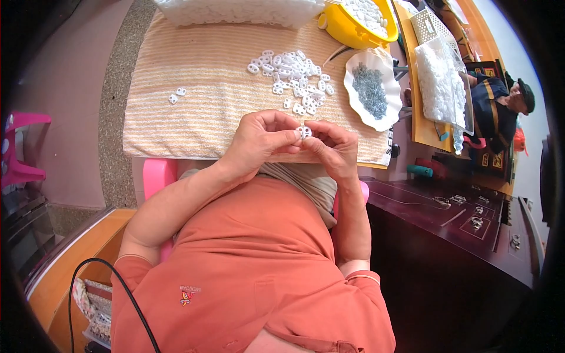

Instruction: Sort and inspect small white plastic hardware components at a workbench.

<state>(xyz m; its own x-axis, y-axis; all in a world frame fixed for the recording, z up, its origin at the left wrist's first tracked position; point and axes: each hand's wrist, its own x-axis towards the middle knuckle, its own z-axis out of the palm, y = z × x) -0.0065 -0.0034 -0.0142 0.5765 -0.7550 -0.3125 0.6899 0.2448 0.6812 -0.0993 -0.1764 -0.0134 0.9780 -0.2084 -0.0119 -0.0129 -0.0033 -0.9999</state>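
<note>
My left hand point(259, 141) and my right hand point(332, 144) meet over the near edge of a striped cloth point(200, 112), and together they pinch one small white plastic piece point(303, 132) between their fingertips. Just beyond the hands lies a loose heap of the same white pieces point(294, 76). Two more white pieces point(177, 95) lie apart on the cloth's left side. A white scalloped dish point(385, 115) holding small grey metal parts point(369, 88) sits to the right of the heap.
A yellow bowl point(344, 32) of white pieces and a clear bin point(235, 15) of them stand at the far edge. A dark wooden cabinet point(459, 229) is at my right, a pink stool point(20, 150) at the left. Another person point(500, 106) sits far right.
</note>
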